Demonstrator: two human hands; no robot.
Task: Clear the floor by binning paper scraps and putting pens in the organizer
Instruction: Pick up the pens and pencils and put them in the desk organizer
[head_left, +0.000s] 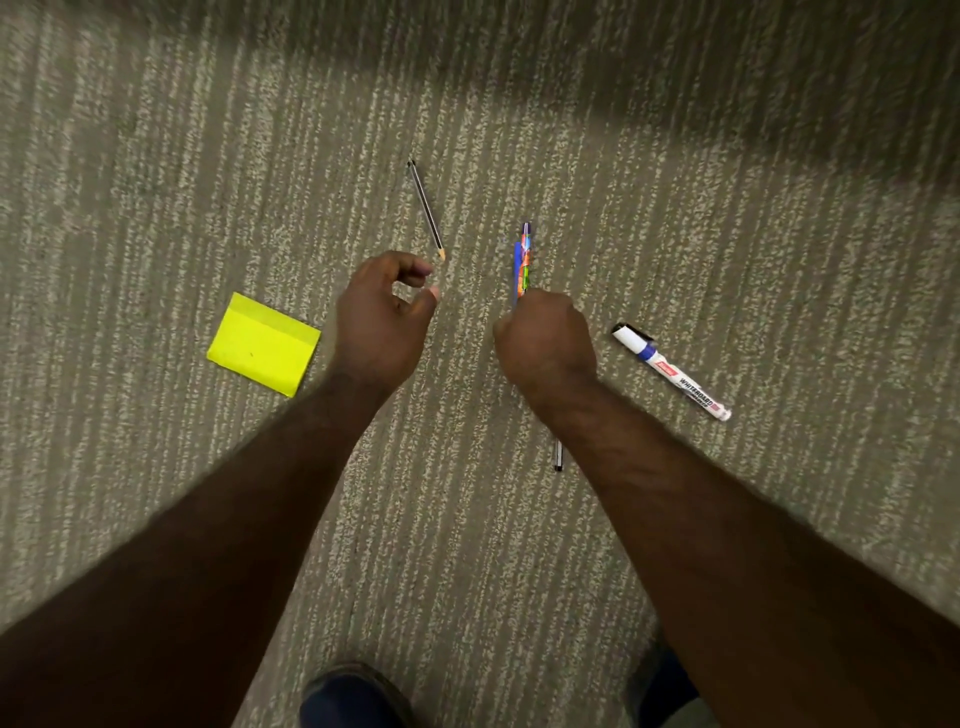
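Observation:
My right hand (545, 340) grips two pens, a blue one (517, 267) and a multicoloured one (526, 254), whose upper ends stick out above my fist. My left hand (382, 317) hovers over the carpet with curled fingers and holds nothing; its fingertips are just below the tip of a striped pencil (426, 210) lying on the floor. A white whiteboard marker (672, 371) lies to the right of my right hand. A thin dark pen (558, 457) peeks out from under my right forearm. A yellow sticky-note pad (265, 345) lies left of my left hand.
The floor is grey-green striped carpet (675, 208). My dark shoes (353, 696) show at the bottom edge. Neither a bin nor an organizer is in view.

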